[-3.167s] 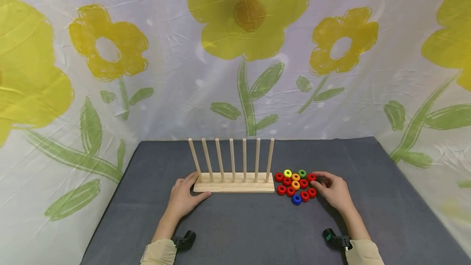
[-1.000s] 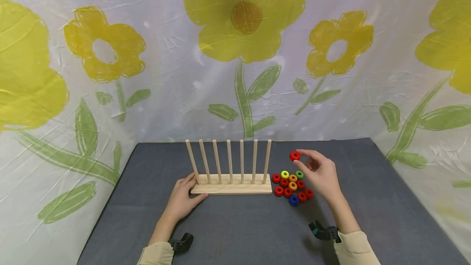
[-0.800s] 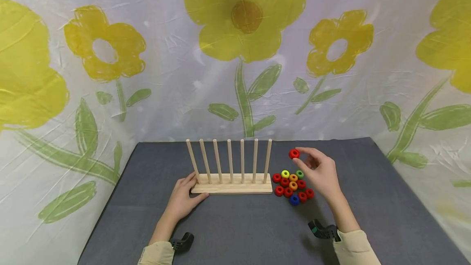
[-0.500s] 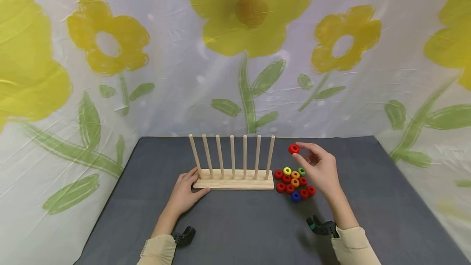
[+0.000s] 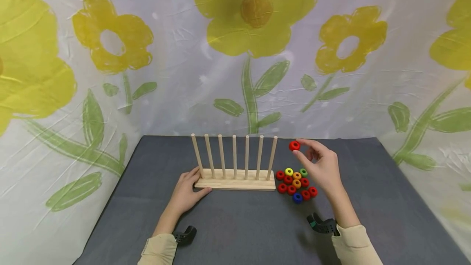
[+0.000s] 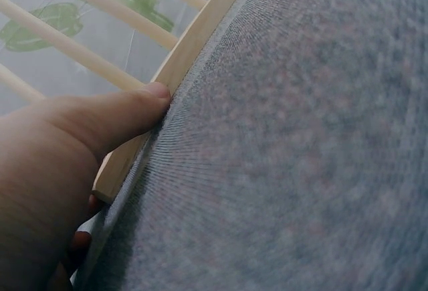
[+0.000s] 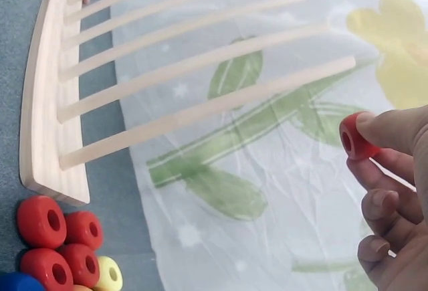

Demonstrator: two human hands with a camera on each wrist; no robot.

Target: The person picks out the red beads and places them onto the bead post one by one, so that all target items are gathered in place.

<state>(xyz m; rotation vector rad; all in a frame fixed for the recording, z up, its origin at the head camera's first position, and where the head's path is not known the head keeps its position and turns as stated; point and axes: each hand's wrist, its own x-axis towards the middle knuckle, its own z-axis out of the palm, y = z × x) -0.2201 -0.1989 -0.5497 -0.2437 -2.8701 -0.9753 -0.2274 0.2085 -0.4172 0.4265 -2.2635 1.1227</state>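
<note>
My left hand (image 5: 185, 193) grips the left end of a pale wooden peg rack (image 5: 235, 184), thumb along its front edge and fingers behind. In the left wrist view the thumb (image 6: 134, 114) presses the base. Several upright pegs rise from the rack, all bare. My right hand (image 5: 321, 167) pinches a red bead (image 5: 294, 145) between thumb and forefinger, held up in the air right of the last peg, near peg-top height. The right wrist view shows the bead (image 7: 358, 137) with its hole turned towards the pegs, a gap between it and the nearest peg tip (image 7: 351, 62).
Right beside the rack lie loose beads: several red ones (image 5: 282, 188), two orange (image 5: 296, 183), one yellow (image 5: 288, 171), one green (image 5: 303, 172) and one blue (image 5: 297, 198). A dark grey cloth (image 5: 235, 228) covers the table. Behind it hangs a flower-printed curtain (image 5: 176, 93).
My right hand has lifted a red bead from the right edge of the group and brought it up and left. During the last second it hardly moves. The left hand stays on the rack.
</note>
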